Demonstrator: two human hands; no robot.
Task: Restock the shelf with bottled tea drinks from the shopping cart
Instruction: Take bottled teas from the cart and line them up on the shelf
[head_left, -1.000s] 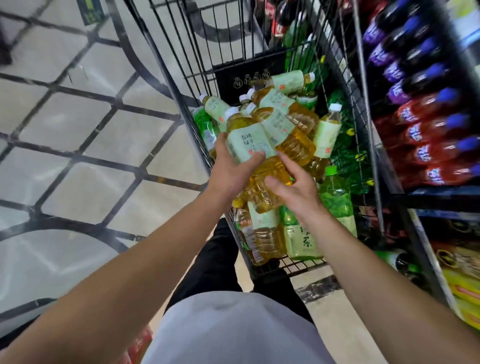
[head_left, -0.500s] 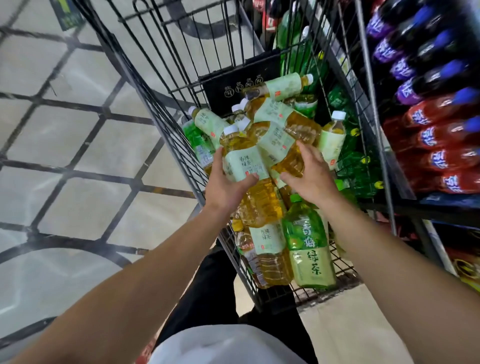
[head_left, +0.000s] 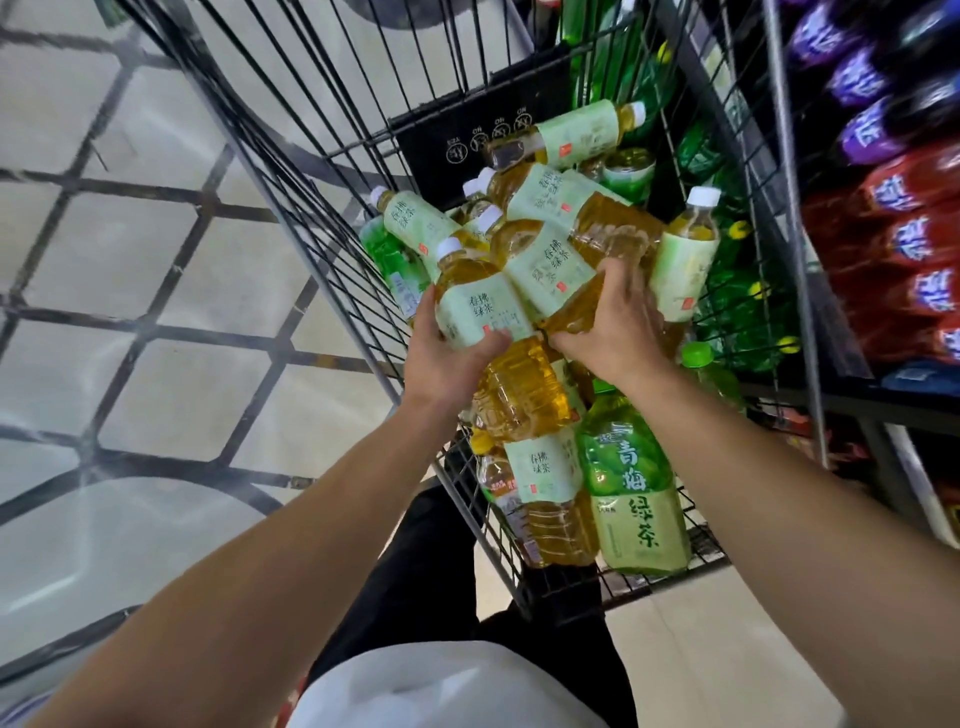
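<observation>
Over the middle of the shopping cart (head_left: 291, 171), both hands are busy: the left hand (head_left: 447, 358) is wrapped around a golden tea bottle (head_left: 480, 306) by its pale green label, and the right hand (head_left: 618, 322) clutches a second tea bottle (head_left: 550, 270) lying tilted right beside it, the two bottles touching. More tea bottles are heaped under them. A darker green tea bottle (head_left: 634, 488) lies at the cart's near edge. Soda bottles (head_left: 893, 228) fill the shelf past the cart's right side.
</observation>
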